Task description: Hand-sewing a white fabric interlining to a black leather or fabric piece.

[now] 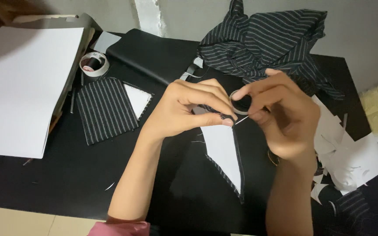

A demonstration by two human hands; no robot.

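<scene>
Hands at work over a black tabletop (66,175): the left hand (184,109) pinches the top corner of a white-backed striped fabric piece (224,150), which hangs point-down just above the tabletop, while the right hand (281,116) pinches a small tape roll (240,103) touching that same corner. Doing this well likely means keeping the folded edge taut and flat, pressing tape down squarely along the fold without wrinkles. A second tape roll (94,64), white with a dark core, lies at upper left beside a striped fabric square (106,109). White card sheets (22,83) sit far left; paper scraps (351,157) pile at right; striped cloth (267,39) heaps behind.
</scene>
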